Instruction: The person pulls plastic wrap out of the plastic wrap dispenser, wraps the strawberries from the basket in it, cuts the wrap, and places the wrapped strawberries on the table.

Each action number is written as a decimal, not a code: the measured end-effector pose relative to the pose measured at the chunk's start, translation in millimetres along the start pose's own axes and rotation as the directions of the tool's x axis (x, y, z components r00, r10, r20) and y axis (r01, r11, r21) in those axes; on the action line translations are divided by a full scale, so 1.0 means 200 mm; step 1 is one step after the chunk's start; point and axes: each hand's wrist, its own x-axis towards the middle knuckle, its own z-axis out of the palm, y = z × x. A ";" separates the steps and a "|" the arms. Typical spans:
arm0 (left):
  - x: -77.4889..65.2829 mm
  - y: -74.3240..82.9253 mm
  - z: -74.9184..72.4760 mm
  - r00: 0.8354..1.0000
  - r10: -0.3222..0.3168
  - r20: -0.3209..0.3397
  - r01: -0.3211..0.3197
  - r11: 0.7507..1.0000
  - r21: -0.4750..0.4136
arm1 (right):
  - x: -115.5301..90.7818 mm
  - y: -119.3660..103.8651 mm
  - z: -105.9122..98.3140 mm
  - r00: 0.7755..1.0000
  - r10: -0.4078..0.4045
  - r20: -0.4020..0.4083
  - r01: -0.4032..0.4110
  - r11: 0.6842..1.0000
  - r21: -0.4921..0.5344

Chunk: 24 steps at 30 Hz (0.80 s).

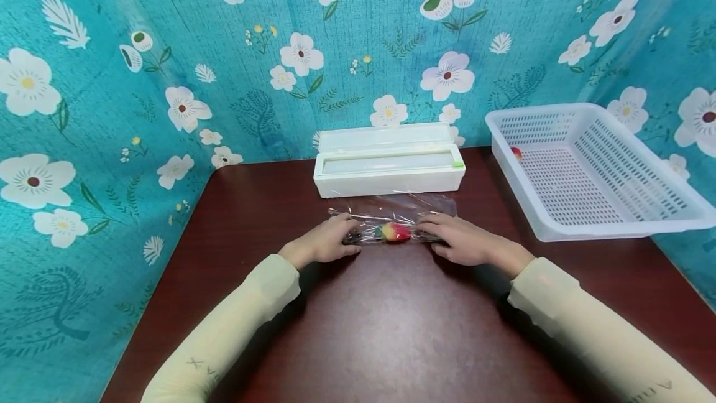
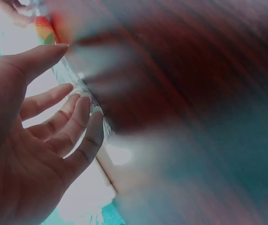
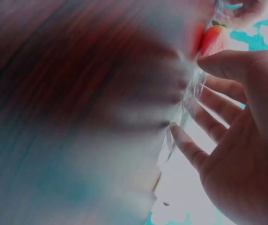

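Observation:
A red and yellow strawberry [image 1: 395, 232], green at its leafy end, lies wrapped in clear plastic film [image 1: 391, 205] on the table. My left hand [image 1: 329, 238] touches the gathered film at the strawberry's left. On its other side, my right hand [image 1: 460, 239] rests its fingertips on the film. The left wrist view shows the left fingers [image 2: 88, 110] loosely bent, thumb apart, tips at the film. In the right wrist view the right fingers [image 3: 190, 145] spread along the film, with the thumb near the strawberry [image 3: 214, 40]. Neither hand visibly pinches anything.
Just behind the film stands a long white box [image 1: 391, 180], its lid raised. A white plastic basket [image 1: 615, 226] sits at the right with a small red item [image 1: 516, 153] inside. The dark red table [image 1: 380, 334] meets a flowered teal cloth [image 1: 268, 117] at the back.

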 end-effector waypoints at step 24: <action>-0.16 -0.13 -0.08 0.999 -0.005 -0.042 0.007 0.999 0.047 | -0.15 0.04 -0.07 0.988 0.084 -0.132 -0.095 0.992 -0.079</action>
